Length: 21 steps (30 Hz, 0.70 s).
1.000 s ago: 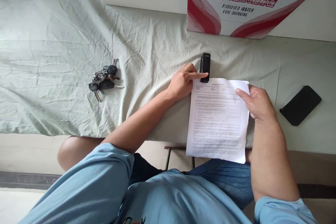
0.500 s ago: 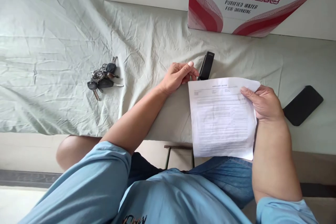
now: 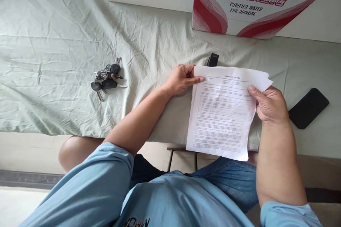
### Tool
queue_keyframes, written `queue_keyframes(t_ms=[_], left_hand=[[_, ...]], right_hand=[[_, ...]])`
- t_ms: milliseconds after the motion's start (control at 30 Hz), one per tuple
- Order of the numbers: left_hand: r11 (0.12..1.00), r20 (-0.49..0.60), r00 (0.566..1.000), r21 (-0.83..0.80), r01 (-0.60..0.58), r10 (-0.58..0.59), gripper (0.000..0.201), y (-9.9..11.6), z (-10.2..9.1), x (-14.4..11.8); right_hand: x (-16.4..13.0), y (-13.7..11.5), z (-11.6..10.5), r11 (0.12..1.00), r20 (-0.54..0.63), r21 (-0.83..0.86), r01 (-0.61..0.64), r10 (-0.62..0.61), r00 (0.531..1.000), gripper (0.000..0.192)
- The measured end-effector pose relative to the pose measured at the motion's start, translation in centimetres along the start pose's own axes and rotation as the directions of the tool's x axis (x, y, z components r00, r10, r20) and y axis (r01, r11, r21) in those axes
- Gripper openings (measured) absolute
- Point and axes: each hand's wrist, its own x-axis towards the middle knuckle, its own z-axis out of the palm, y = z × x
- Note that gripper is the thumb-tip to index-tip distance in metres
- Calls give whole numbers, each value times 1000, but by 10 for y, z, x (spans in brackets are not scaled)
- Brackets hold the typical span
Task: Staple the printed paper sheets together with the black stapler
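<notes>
The sheaf of printed sheets was held above the near edge of the bed, its long axis running from the person's lap up toward the wall, slightly tilted. The left hand was closed on the top left corner, thumb over the page. The right hand gripped the right edge, fingers behind. A black stapler lay just beyond the top edge, partly hidden by the paper, nearer the left hand. A bunch of keys lay well apart to the left, a black phone to the right, and a Wahaha water carton stood behind.
</notes>
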Motion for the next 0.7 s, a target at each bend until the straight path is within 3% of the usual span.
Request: queue_keyframes(t_ms=[133, 333, 467, 700], left_hand=[[998, -38, 998, -47, -43, 41, 75, 8, 2, -3], [999, -18, 1000, -42, -15, 14, 77, 11, 3, -5], [996, -8, 1000, -86, -8, 8, 80, 8, 2, -5], [988, 51, 998, -147, 37, -30, 79, 10, 2, -7]], right_hand=[[5, 3, -2, 999, -42, -3, -52, 52, 998, 57], [9, 6, -5, 997, -215, -9, 79, -79, 973, 44], [6, 4, -8, 981, -200, -111, 160, -180, 963, 29], [7, 1, -12, 955, -162, -227, 192, -232, 959, 26]])
